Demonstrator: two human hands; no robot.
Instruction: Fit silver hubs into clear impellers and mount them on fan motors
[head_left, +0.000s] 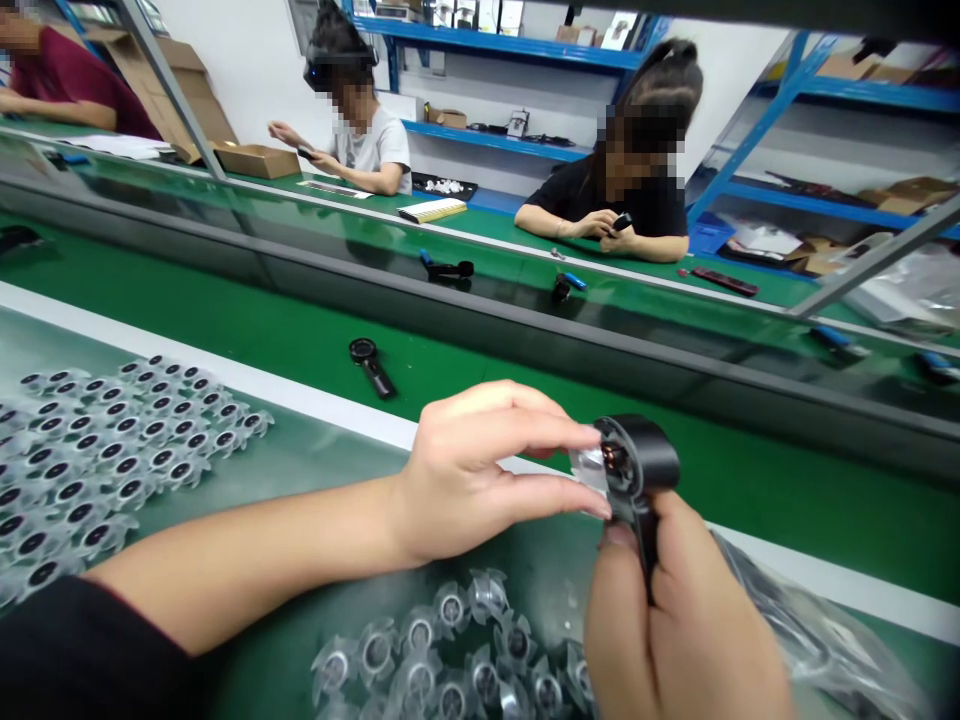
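Observation:
My right hand (675, 610) is wrapped round the handle of a black handheld fan body (651, 455), its round head turned to the left. Copper windings show inside that open head. Between the thumb and fingers of my left hand (480, 470) is a clear plastic fan blade (589, 466), held at the mouth of the head. Whether the blade touches the windings I cannot tell. Below my hands lies a loose pile of clear fan blades (420, 680). Many more blades with dark centres (116, 450) are spread in rows at the left.
Another black fan body (373, 368) lies on the green belt (300, 330) beyond my hands. A clear plastic bag (825, 640) is at the right. Across a dark rail (465, 310), several people sit working; one person's hands (615, 232) hold a small dark part.

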